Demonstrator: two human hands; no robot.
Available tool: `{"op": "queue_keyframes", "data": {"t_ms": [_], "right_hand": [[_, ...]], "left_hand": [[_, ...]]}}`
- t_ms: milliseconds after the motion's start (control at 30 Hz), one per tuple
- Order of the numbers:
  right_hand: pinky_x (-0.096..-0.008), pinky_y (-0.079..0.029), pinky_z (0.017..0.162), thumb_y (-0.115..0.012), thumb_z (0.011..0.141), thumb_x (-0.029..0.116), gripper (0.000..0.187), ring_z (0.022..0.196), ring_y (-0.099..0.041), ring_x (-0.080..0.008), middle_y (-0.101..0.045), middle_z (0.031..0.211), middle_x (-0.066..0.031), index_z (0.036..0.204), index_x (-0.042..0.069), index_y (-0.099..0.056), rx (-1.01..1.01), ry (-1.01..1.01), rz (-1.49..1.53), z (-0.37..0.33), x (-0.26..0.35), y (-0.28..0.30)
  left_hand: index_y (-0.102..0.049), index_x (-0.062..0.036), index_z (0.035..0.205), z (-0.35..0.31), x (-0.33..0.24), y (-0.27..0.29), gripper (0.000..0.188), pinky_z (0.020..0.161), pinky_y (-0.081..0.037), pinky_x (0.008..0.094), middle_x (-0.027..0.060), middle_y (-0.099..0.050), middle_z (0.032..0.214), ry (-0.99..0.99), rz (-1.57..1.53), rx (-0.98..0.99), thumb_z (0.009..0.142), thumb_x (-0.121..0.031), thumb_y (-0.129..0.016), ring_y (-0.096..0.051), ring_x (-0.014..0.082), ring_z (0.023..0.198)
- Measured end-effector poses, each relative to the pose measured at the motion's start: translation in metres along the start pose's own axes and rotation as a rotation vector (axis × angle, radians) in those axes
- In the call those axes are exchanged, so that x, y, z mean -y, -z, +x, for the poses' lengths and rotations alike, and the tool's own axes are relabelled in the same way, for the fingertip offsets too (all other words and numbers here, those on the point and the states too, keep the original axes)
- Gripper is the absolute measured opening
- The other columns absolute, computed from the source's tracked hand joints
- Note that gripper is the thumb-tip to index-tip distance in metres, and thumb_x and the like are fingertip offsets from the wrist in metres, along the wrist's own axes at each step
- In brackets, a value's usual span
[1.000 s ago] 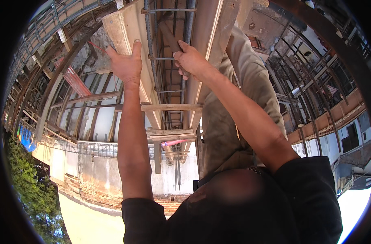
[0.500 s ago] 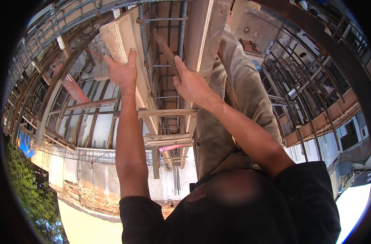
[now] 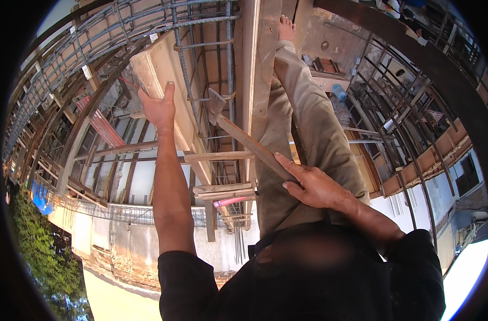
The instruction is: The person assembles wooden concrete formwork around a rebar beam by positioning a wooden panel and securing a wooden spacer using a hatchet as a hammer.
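Note:
My left hand [image 3: 159, 108] grips the edge of a wooden formwork board [image 3: 166, 77], thumb on the inner side and the other fingers partly hidden around its outer side. My right hand [image 3: 321, 187] is closed around the wooden handle of a hammer [image 3: 254, 146], forefinger stretched along it. The tool slants up and left; its metal head [image 3: 216, 106], with a broad, flared end, is over the gap between the boards, close to the steel rebar cage [image 3: 230, 69]. Another formwork board [image 3: 261, 64] runs along the right side of that gap, beside my legs.
Short wooden crosspieces [image 3: 220, 156] bridge the gap between the boards. More rebar [image 3: 115, 27] curves across the upper left. Timber framing [image 3: 72, 142] lies at left, and poles [image 3: 415, 176] stand at right. My bare foot [image 3: 287, 28] is beside the right board.
My right hand has drawn back down and right with the hammer, bringing its head into clear view. My left hand keeps its hold on the board. The whole view has shifted slightly.

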State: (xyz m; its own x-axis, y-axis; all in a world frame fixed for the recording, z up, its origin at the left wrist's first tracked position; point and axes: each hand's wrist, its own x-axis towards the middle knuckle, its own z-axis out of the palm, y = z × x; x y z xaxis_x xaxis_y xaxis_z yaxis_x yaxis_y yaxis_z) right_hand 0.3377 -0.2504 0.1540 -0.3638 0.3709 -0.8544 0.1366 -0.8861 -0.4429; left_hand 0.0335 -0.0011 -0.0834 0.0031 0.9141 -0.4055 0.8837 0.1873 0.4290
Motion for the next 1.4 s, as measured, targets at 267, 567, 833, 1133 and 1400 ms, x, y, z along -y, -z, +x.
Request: {"op": "queue_keyframes", "data": {"t_ms": [267, 567, 833, 1133, 1400], "right_hand": [[-0.0469, -0.056, 0.086, -0.068, 0.096, 0.017, 0.078, 0.091, -0.072, -0.0444, -0.068, 0.127, -0.0298, 0.165, 0.012, -0.031, -0.196, 0.049, -0.190, -0.073, -0.024, 0.032], [-0.0313, -0.055, 0.058, -0.070, 0.096, 0.012, 0.080, 0.059, -0.065, -0.0156, -0.074, 0.090, -0.0133, 0.166, 0.018, -0.032, -0.298, -0.309, 0.166, -0.092, -0.044, 0.062], [-0.0299, -0.051, 0.045, -0.067, 0.097, 0.009, 0.079, 0.053, -0.059, -0.0114, -0.064, 0.078, -0.0038, 0.167, 0.012, -0.029, -0.352, -0.271, 0.385, -0.069, -0.054, 0.071], [-0.0315, -0.051, 0.041, -0.064, 0.098, 0.004, 0.080, 0.053, -0.059, -0.0130, -0.062, 0.083, -0.0049, 0.167, 0.011, -0.025, -0.417, -0.235, 0.446, -0.059, -0.032, 0.068], [-0.0312, -0.051, 0.043, -0.064, 0.099, 0.004, 0.079, 0.055, -0.060, -0.0128, -0.061, 0.084, -0.0049, 0.167, 0.011, -0.025, -0.349, -0.163, 0.414, -0.047, -0.010, 0.047]], "left_hand": [[-0.033, 0.0058, 0.154, -0.007, -0.002, 0.006, 0.106, 0.115, -0.039, 0.0480, 0.0353, -0.051, 0.143, 0.032, -0.039, 0.091, 0.072, -0.033, -0.089, -0.050, 0.0494, 0.134], [-0.029, -0.0035, 0.157, -0.042, -0.036, -0.001, 0.106, 0.113, -0.040, 0.0568, 0.0293, -0.048, 0.147, 0.227, 0.235, -0.050, 0.075, -0.036, -0.087, -0.047, 0.0483, 0.137], [-0.033, 0.0027, 0.152, -0.030, 0.004, 0.007, 0.099, 0.114, -0.041, 0.0517, 0.0314, -0.050, 0.144, 0.109, 0.093, 0.057, 0.075, -0.026, -0.089, -0.049, 0.0493, 0.135], [-0.044, 0.0034, 0.136, -0.022, 0.005, 0.021, 0.086, 0.110, -0.044, 0.0521, 0.0314, -0.055, 0.136, 0.209, 0.074, 0.158, 0.070, -0.026, -0.091, -0.053, 0.0494, 0.128], [-0.038, -0.0029, 0.144, -0.016, -0.006, 0.026, 0.093, 0.112, -0.042, 0.0572, 0.0258, -0.052, 0.145, 0.279, 0.091, 0.271, 0.073, -0.031, -0.091, -0.051, 0.0454, 0.135]]}}
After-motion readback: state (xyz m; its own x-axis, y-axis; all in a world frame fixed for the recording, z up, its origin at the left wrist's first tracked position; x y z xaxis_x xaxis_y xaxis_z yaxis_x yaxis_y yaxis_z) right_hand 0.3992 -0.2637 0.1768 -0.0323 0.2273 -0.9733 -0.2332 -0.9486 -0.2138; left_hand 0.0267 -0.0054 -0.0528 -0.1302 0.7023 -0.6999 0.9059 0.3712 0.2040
